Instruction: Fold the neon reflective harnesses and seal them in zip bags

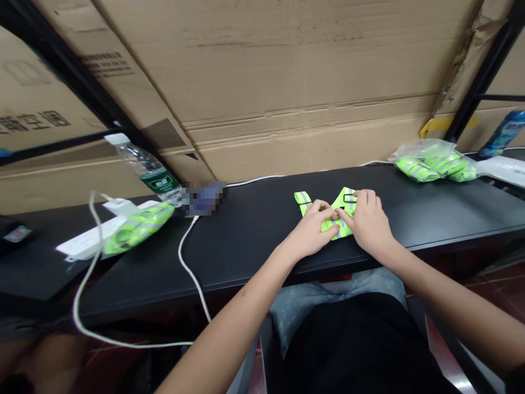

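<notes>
A neon yellow-green reflective strap (pixel 342 230) with grey stripes and a black buckle lies folded on the black table in front of me. My left hand (pixel 315 229) has its fingers bent over the strap's left part, holding it; one loose end sticks out past the knuckles. On the strap's right side, beside the buckle, my right hand (pixel 369 219) grips the fabric, its thumb reaching inward to the left fingertips. Both hands cover much of the strap's middle.
Bagged reflective straps (pixel 438 164) lie at the back right, and another bundle (pixel 139 227) rests against a white power strip (pixel 88 238) at left. A water bottle (pixel 150 169), a blurred-out object (pixel 203 198) and a white cable (pixel 186 262) are nearby. Cardboard boxes (pixel 287 71) stand behind the table (pixel 246 241).
</notes>
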`<state>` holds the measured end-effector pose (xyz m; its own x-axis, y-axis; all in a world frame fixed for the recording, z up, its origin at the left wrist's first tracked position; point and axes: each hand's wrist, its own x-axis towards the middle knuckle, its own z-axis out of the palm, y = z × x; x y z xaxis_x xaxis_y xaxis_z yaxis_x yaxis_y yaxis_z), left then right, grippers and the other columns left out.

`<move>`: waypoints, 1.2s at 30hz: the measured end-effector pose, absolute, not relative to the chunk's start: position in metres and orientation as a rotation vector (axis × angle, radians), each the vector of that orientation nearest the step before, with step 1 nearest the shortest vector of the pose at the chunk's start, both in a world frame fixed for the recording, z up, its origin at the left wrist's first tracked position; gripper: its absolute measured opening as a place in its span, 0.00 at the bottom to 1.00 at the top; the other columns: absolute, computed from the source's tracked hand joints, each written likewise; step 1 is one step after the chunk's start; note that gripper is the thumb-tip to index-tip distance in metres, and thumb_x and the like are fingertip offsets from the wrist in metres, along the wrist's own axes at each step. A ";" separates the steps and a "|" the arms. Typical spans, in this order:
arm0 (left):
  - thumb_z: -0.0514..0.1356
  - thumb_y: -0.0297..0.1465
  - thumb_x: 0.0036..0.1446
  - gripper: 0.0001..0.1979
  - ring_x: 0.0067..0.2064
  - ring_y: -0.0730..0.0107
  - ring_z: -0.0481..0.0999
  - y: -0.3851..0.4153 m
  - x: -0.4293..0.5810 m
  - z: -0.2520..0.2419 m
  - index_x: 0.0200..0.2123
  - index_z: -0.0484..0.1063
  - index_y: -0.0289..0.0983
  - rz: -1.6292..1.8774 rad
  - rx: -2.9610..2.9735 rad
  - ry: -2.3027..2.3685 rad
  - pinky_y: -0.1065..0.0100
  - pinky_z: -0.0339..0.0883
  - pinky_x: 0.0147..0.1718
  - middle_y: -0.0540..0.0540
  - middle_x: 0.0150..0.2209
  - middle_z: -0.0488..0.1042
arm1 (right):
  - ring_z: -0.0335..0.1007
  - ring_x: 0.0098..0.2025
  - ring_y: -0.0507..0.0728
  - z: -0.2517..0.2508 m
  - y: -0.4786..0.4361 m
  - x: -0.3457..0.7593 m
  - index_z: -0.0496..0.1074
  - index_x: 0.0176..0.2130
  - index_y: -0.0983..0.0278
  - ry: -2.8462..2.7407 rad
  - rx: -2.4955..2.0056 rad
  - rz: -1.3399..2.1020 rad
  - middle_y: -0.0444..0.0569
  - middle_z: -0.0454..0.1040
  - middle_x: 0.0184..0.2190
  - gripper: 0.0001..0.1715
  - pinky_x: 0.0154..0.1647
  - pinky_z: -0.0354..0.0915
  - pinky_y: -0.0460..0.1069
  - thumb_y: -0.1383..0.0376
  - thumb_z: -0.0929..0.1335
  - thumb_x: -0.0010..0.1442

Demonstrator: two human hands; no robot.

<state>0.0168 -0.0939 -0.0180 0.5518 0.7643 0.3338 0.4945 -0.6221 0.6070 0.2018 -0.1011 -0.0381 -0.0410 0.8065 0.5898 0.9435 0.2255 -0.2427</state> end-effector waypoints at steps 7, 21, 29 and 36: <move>0.63 0.34 0.58 0.05 0.63 0.54 0.63 -0.085 0.022 -0.026 0.34 0.79 0.41 0.910 2.099 1.277 0.52 0.55 0.65 0.43 0.55 0.66 | 0.70 0.55 0.67 -0.040 -0.092 0.212 0.69 0.52 0.68 -2.102 -1.498 0.244 0.63 0.73 0.50 0.28 0.57 0.62 0.60 0.53 0.52 0.73; 0.55 0.35 0.61 0.26 0.69 0.43 0.56 -0.087 0.029 -0.032 0.59 0.60 0.28 0.818 2.249 1.661 0.49 0.56 0.64 0.28 0.62 0.62 | 0.49 0.72 0.69 -0.039 -0.087 0.219 0.59 0.66 0.66 -2.243 -1.521 0.387 0.58 0.62 0.67 0.35 0.68 0.46 0.67 0.49 0.50 0.72; 0.47 0.30 0.67 0.21 0.59 0.56 0.71 -0.086 0.022 -0.014 0.60 0.66 0.38 0.606 2.545 1.378 0.55 0.64 0.59 0.40 0.56 0.73 | 0.64 0.62 0.63 -0.028 -0.094 0.215 0.65 0.56 0.61 -2.257 -1.424 0.368 0.55 0.73 0.56 0.24 0.66 0.50 0.65 0.54 0.51 0.73; 0.45 0.31 0.66 0.22 0.57 0.57 0.70 -0.075 0.019 -0.015 0.52 0.76 0.39 0.500 2.602 1.370 0.55 0.64 0.59 0.42 0.52 0.75 | 0.61 0.66 0.64 -0.030 -0.090 0.215 0.72 0.52 0.58 -2.190 -1.454 0.406 0.52 0.72 0.59 0.30 0.66 0.51 0.64 0.51 0.49 0.73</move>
